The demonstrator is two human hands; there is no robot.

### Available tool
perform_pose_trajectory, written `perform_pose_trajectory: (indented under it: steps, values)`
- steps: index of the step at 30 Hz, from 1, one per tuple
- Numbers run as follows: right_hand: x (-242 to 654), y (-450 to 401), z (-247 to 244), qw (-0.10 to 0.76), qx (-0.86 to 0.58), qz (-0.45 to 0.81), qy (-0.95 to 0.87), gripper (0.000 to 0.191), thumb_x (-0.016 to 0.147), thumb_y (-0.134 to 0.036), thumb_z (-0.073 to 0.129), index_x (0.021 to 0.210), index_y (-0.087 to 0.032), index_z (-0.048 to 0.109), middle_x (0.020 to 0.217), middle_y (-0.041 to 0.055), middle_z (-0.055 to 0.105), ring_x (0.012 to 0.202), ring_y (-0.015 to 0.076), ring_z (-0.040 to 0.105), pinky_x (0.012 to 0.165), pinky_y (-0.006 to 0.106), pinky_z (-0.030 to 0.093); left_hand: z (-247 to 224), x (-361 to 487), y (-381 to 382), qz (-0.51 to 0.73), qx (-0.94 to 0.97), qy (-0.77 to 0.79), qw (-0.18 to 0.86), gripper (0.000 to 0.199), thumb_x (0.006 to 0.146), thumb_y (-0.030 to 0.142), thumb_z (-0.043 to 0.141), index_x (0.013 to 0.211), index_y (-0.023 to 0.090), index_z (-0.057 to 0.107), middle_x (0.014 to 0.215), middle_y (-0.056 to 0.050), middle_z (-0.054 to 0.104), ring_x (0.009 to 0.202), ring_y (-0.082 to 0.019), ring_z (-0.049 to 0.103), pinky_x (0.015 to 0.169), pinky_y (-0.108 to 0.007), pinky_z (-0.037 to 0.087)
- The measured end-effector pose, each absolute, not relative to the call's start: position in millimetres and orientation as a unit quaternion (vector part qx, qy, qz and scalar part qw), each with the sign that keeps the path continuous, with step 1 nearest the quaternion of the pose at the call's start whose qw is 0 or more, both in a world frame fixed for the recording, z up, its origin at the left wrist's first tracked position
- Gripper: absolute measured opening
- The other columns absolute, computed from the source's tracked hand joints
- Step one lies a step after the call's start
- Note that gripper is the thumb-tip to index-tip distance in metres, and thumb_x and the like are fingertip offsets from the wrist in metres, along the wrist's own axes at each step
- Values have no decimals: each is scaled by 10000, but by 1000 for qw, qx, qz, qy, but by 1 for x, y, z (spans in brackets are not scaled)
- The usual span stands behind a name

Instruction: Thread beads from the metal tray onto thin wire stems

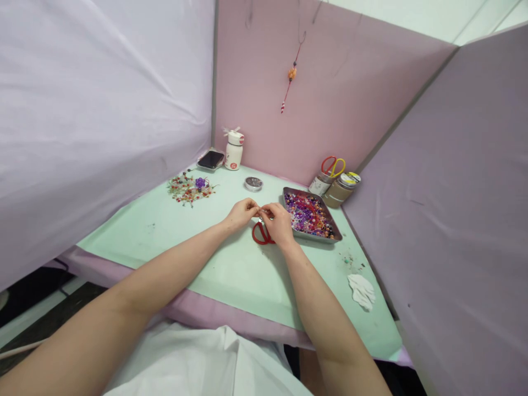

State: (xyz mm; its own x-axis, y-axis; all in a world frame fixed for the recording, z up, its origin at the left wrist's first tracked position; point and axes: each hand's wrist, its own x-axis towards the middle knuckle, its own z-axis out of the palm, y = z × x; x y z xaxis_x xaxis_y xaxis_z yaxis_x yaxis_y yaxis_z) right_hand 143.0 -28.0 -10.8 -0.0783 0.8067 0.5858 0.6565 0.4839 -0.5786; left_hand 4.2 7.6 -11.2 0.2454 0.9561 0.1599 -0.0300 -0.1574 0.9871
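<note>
My left hand (243,212) and my right hand (277,221) meet over the middle of the green tabletop (231,264), fingertips pinched together. Whatever they pinch between them is too small to make out. Red-handled scissors (259,234) lie on the table just below the fingertips, partly covered by my right hand. Right of that hand sits a metal tray (315,238) full of purple, red and orange beads and red cord. A round tin (253,183) of small dark pieces stands beyond my hands.
Beaded strands (190,190), a phone (211,160) and a white bottle (234,150) are at the left. Behind the tray stand jars (341,190), one holding scissors (332,166). A white glove (362,292) lies at right. A beaded cord (291,74) hangs on the pink wall.
</note>
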Motion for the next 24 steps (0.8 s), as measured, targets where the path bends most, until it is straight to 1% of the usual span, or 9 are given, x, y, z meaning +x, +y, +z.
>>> perform_pose_trajectory:
  steps: [4, 8, 11, 14, 17, 21, 24]
  values:
    - [143, -27, -12, 464, -496, 78, -729, 114, 823, -249, 556, 845, -183, 646, 854, 53, 628, 699, 145, 599, 705, 292, 506, -8, 5, 6, 477, 559, 396, 551, 96, 772, 59, 546, 713, 132, 526, 647, -1, 611, 641, -105, 617, 765, -298, 503]
    - [144, -26, -12, 480, -495, 74, -720, 110, 813, -226, 560, 863, -179, 646, 865, 55, 631, 695, 143, 601, 696, 289, 508, -6, 4, 4, 479, 502, 393, 603, 83, 792, 76, 567, 735, 127, 533, 690, -22, 644, 653, -102, 630, 793, -308, 506]
    - [145, -27, -12, 485, -492, 77, -719, 114, 816, -234, 562, 871, -181, 646, 878, 57, 633, 703, 147, 603, 696, 292, 506, -6, 2, 4, 467, 466, 376, 651, 66, 814, 108, 575, 758, 124, 546, 743, -43, 665, 690, -108, 649, 821, -309, 507]
    - [145, -27, -10, 482, -491, 72, -723, 117, 826, -241, 553, 874, -186, 645, 882, 56, 634, 711, 149, 604, 709, 298, 501, -8, -1, 5, 442, 445, 338, 701, 67, 826, 177, 604, 810, 114, 585, 802, -77, 683, 762, -127, 666, 851, -308, 506]
    - [145, -28, -10, 473, -492, 74, -727, 126, 823, -231, 548, 903, -194, 639, 899, 57, 640, 749, 161, 608, 729, 308, 499, -9, -4, 6, 416, 440, 318, 730, 136, 798, 211, 657, 873, 101, 631, 861, -105, 696, 788, -130, 667, 855, -300, 509]
    - [144, -26, -12, 460, -499, 82, -730, 186, 810, -205, 547, 979, -197, 624, 947, 67, 650, 826, 180, 612, 748, 323, 500, -12, -6, 9, 414, 425, 325, 737, 201, 709, 125, 732, 894, 96, 661, 879, -105, 710, 770, -128, 670, 851, -301, 516]
    - [144, -26, -13, 453, -500, 88, -733, 227, 793, -187, 559, 1013, -193, 612, 970, 74, 643, 867, 186, 610, 728, 313, 503, -13, -6, 10, 423, 416, 324, 737, 223, 681, 83, 742, 891, 95, 667, 879, -106, 716, 777, -139, 676, 858, -311, 520]
